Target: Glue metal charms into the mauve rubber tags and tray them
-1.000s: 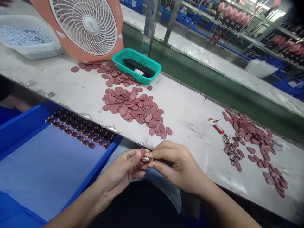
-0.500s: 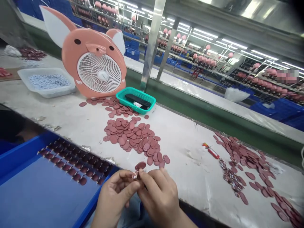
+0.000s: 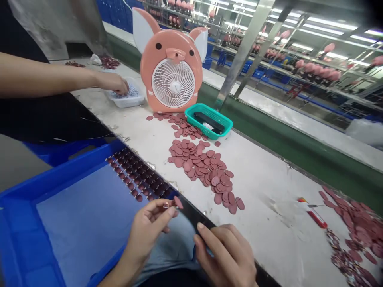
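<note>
My left hand (image 3: 148, 227) pinches a small dark-red oval tag (image 3: 176, 202) with a metal clip, held over the right edge of the blue tray (image 3: 26, 191). Rows of the same clipped tags (image 3: 137, 177) lie along the tray's far side. My right hand (image 3: 224, 253) hovers near the table's front edge, fingers loosely spread and holding nothing. A heap of loose red oval tags (image 3: 203, 165) lies on the white table (image 3: 269, 191) beyond my hands. More red tags (image 3: 356, 219) and small metal clips (image 3: 341, 255) sit at the far right.
A pink pig-shaped fan (image 3: 173, 73) stands at the back, with a teal basket (image 3: 209, 119) beside it. Another person's hand (image 3: 115, 81) reaches into a white tray (image 3: 124, 97) at the left. A red lighter (image 3: 314, 215) lies on the table. A green conveyor runs behind.
The view has swung left and up. My hands have come apart: the left keeps the tag and moved toward the blue tray, the right has let go. Another person's arm has come into view.
</note>
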`<state>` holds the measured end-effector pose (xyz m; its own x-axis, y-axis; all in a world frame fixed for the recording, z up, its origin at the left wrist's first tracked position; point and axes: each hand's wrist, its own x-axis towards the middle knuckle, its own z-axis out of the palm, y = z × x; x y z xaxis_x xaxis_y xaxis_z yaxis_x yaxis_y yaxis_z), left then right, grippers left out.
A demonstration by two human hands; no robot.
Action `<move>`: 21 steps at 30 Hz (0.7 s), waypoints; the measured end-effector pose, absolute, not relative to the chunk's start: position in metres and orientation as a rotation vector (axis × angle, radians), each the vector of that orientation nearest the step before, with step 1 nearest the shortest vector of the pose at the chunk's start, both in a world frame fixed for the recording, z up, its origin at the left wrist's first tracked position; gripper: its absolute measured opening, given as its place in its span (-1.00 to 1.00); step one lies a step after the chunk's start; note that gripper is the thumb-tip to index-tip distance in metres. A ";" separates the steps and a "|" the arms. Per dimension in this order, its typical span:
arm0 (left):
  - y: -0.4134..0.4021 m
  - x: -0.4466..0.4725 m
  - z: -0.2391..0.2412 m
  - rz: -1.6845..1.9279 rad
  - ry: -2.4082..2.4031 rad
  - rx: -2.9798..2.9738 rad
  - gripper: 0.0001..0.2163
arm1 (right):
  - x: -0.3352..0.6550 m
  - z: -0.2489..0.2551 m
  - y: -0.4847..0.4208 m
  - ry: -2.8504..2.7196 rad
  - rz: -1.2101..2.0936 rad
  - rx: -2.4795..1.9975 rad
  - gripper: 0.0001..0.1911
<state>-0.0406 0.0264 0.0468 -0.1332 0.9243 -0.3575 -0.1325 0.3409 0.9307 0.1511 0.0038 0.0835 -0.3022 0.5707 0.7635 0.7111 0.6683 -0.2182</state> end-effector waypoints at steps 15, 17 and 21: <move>0.054 -0.147 -0.085 0.448 1.982 1.361 -0.74 | 0.193 0.073 -0.012 -1.939 -0.222 -1.166 -0.75; 0.056 -0.148 -0.095 0.359 1.987 1.387 -0.73 | 0.196 0.071 -0.012 -1.934 -0.231 -1.176 -0.73; 0.057 -0.149 -0.106 0.258 2.006 1.407 -0.72 | 0.201 0.068 -0.013 -1.922 -0.239 -1.212 -0.72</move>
